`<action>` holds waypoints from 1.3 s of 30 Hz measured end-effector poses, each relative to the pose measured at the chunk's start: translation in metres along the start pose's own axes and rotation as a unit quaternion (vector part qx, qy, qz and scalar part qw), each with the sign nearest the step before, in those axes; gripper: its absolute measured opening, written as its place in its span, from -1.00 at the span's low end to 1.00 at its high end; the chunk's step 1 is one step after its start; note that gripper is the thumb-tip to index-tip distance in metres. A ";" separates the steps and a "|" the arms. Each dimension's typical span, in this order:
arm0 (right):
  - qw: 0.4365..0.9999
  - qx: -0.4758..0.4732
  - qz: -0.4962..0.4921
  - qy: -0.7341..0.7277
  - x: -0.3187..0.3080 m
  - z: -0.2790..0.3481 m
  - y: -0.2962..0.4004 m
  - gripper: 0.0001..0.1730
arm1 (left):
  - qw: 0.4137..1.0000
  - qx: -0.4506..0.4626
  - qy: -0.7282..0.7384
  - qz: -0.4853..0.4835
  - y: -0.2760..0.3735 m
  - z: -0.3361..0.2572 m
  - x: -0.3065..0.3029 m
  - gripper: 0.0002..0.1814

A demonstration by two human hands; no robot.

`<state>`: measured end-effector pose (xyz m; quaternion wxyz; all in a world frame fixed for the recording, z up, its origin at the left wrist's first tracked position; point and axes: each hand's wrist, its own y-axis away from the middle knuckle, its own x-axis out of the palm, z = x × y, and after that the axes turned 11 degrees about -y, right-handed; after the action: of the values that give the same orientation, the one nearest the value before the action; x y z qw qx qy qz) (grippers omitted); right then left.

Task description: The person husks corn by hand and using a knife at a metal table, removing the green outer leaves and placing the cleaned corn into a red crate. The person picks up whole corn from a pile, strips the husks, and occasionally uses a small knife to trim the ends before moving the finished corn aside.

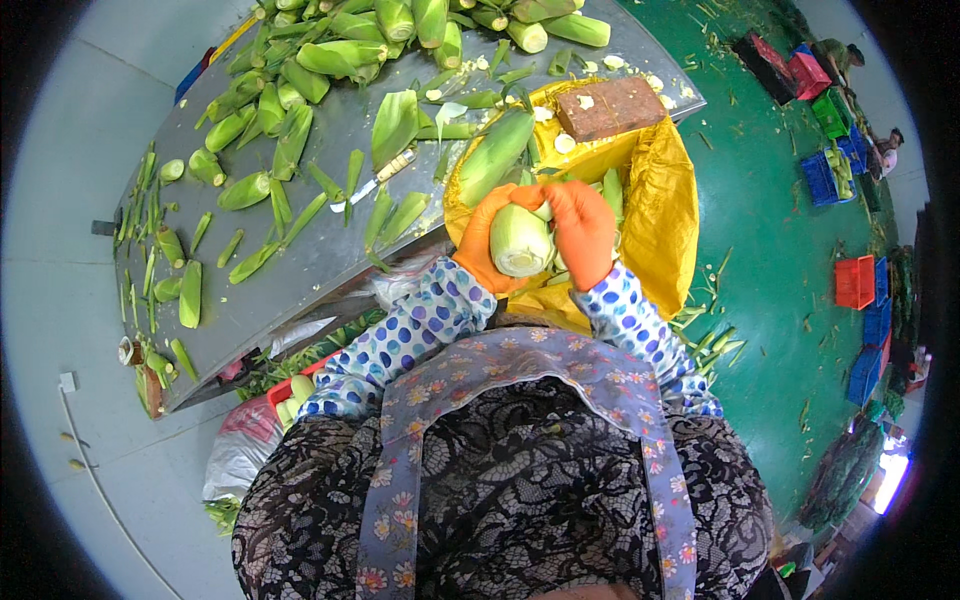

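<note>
My left hand (481, 241), in an orange glove, is closed around an ear of corn (520, 238) whose pale cut base points towards me. At the ear's right side, the fingers of my orange-gloved right hand (587, 229) pinch its husk near the top. Both hands are over the opening of a yellow woven sack (664, 217), where loose husks lie. A large green husk (496, 159) rests at the sack's left rim. On the metal table, left of the sack, lies a knife (375, 180) with a light handle, beside a broad husk piece (394, 127).
Unhusked corn ears (341, 56) are heaped on the metal table (247, 300), with loose husks around. A brick (611, 109) lies on the sack's far edge. Below the table's near edge is a red crate (279, 391) with pale ears. Coloured crates and other people are far right.
</note>
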<state>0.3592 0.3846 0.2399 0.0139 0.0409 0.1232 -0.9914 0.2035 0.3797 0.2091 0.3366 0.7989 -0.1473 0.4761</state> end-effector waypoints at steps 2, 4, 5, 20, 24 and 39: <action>0.994 0.091 -0.037 -0.053 -0.006 -0.019 -0.017 -0.68 | 0.998 -0.004 -0.053 0.042 0.008 -0.005 0.003 -0.40; 0.988 0.115 -0.099 0.010 -0.033 -0.085 -0.039 -0.64 | 0.993 -0.023 -0.092 0.075 0.017 -0.013 0.012 -0.37; 0.981 0.093 -0.137 0.097 -0.057 -0.141 -0.046 -0.59 | 0.990 -0.027 -0.094 0.100 0.018 -0.015 0.013 -0.35; 0.974 -0.157 0.076 0.142 -0.005 0.015 0.029 -0.22 | 0.933 0.247 -0.262 -0.024 -0.018 0.022 -0.030 -0.35; 0.979 -0.148 0.040 0.138 -0.015 0.015 0.025 -0.45 | 0.998 -0.005 0.055 0.010 -0.007 0.011 0.010 -0.37; 0.959 0.216 -0.093 -0.159 -0.040 -0.041 0.018 -0.61 | 0.988 0.032 -0.133 0.064 -0.001 0.030 0.007 -0.40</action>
<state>0.4034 0.3776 0.1990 -0.0685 -0.1266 -0.0947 -0.9850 0.2271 0.3602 0.2049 0.2571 0.8546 -0.2263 0.3903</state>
